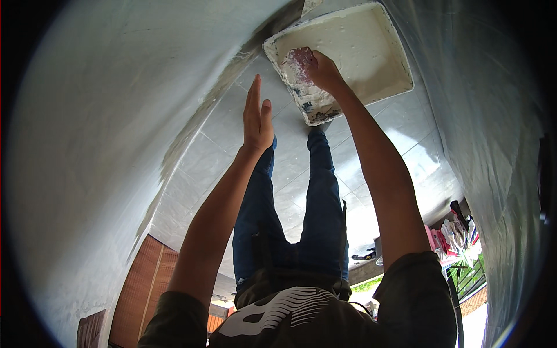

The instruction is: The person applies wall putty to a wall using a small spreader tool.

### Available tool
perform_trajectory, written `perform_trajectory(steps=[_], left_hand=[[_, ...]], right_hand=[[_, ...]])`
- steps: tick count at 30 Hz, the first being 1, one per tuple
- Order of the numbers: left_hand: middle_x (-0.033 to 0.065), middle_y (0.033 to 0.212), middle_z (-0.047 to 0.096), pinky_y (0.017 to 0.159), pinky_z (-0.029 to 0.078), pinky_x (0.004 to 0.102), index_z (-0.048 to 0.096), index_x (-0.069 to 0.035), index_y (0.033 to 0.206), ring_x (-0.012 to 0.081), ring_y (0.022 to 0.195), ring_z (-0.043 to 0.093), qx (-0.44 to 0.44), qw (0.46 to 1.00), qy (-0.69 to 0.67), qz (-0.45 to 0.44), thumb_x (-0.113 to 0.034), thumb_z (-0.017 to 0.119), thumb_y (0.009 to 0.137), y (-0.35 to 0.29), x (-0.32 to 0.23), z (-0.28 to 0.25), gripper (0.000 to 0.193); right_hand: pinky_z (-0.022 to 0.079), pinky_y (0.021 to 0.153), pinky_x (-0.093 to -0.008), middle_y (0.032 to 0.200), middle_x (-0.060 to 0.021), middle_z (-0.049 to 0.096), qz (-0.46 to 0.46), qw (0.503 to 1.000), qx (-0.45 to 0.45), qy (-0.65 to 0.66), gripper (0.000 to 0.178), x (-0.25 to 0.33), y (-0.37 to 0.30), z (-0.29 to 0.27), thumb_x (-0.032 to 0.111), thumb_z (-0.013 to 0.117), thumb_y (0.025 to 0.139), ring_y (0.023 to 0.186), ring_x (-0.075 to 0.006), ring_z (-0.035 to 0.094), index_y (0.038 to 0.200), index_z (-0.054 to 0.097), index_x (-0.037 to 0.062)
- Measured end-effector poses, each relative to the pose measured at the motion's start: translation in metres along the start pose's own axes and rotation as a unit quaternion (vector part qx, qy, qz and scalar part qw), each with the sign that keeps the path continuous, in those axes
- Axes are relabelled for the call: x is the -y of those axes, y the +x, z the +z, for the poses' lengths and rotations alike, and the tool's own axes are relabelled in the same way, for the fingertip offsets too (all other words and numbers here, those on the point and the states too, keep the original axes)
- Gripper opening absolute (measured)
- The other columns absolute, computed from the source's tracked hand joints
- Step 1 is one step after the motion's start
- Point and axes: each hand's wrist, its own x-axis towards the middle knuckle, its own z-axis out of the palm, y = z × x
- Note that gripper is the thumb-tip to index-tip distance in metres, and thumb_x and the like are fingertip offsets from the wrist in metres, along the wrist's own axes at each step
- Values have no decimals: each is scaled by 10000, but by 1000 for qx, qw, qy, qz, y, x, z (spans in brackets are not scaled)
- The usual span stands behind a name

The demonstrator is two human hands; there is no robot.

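Note:
My right hand (325, 71) grips a pinkish, sponge-like pad (301, 64) smeared with white paste. It is held over the left side of a large rectangular tub (413, 81), whose rim is coated with dried smears. Off-white, paint-like paste (360, 46) spreads inside the tub, with dark patches at its near left corner. Whether the pad touches the paste, I cannot tell. My left hand (258, 122) is raised to the left of the tub, its fingers stretched out and holding nothing, with the wall close by on its left.
A pale grey wall (110, 116) rises along the left, with rough smears at its base. Clear plastic sheeting (481, 116) hangs on the right. Grey tiles (214, 151) cover the floor. Colourful items (455, 235) lie in a pile at the lower right, and a brown panel (139, 290) stands lower left.

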Motion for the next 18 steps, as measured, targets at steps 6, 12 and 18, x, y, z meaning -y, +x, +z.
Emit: perform_trajectory(steps=[6, 12, 18], left_hand=[[289, 1578, 339, 1209, 261, 474, 278, 63, 1547, 435, 1469, 331, -12, 1000, 0, 2, -467, 271, 1080, 2, -18, 2, 706], [278, 1572, 361, 1211, 257, 468, 306, 65, 1539, 412, 1475, 337, -79, 997, -5, 24, -425, 291, 1083, 1, -54, -23, 669], [269, 1573, 370, 1215, 247, 447, 311, 74, 1537, 378, 1479, 346, -143, 986, -36, 77, -344, 300, 1081, 14, -127, -49, 618]], right_hand=[[538, 847, -398, 1040, -174, 713, 16, 996, 59, 61, 315, -25, 12, -10, 122, 632, 901, 956, -289, 697, 1178, 633, -29], [574, 843, -343, 1074, -55, 679, 112, 923, 119, 349, 304, 29, -33, -27, 86, 600, 972, 935, -153, 672, 1269, 596, 18], [594, 930, -365, 1146, -78, 668, 31, 830, 126, 542, 403, 100, -90, -68, 102, 587, 998, 972, -170, 694, 1380, 502, 3]])
